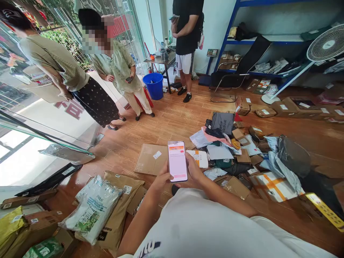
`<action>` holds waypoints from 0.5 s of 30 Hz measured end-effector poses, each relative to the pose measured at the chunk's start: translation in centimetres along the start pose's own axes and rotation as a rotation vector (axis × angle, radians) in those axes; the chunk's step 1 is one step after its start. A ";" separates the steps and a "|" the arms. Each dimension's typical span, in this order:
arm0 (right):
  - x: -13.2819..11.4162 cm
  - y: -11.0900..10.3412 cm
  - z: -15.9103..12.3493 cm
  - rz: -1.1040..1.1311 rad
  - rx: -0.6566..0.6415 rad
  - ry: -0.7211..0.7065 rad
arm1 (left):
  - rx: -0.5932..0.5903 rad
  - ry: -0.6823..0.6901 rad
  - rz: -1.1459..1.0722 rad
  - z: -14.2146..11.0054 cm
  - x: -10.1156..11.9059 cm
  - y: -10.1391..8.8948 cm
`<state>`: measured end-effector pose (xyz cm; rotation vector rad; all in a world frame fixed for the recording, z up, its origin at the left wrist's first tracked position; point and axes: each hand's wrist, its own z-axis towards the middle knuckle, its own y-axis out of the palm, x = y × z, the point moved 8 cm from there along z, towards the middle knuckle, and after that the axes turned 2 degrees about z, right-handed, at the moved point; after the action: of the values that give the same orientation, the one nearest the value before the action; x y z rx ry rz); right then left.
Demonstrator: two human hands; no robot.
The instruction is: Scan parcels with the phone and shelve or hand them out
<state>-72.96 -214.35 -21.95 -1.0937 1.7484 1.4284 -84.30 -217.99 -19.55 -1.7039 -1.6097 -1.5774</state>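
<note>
A smartphone (177, 163) with a lit pink and white screen is held upright in front of my body, near the middle of the head view. My left hand (163, 176) grips its lower left side, the thumb lying over the bottom of the screen. Along the right edge, my right hand (193, 167) is closed on the same phone, its fingers mostly hidden behind it. Below the phone, a flat cardboard box (150, 159) with a white label lies on the wooden floor.
A pile of parcels (220, 154) spreads to the right. More packages (94, 208) lie at the left. People (118, 68) stand near the glass door, another person (188, 39) by a small table. A blue bucket (153, 86), a chair (231, 77) and a fan (326, 44) stand farther back.
</note>
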 end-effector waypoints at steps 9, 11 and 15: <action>-1.8 1.5 -0.7 0.060 -0.014 0.022 | -0.009 0.018 0.033 0.1 0.2 -0.2; -1.6 1.3 -0.4 0.119 0.033 0.044 | -0.042 0.016 0.075 0.2 0.4 0.1; -0.9 0.8 0.0 0.140 0.077 0.072 | -0.072 0.019 0.097 0.2 0.6 0.2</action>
<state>-73.22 -214.06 -20.79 -1.0108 1.9477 1.4060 -84.17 -217.63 -19.03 -1.7699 -1.4552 -1.6172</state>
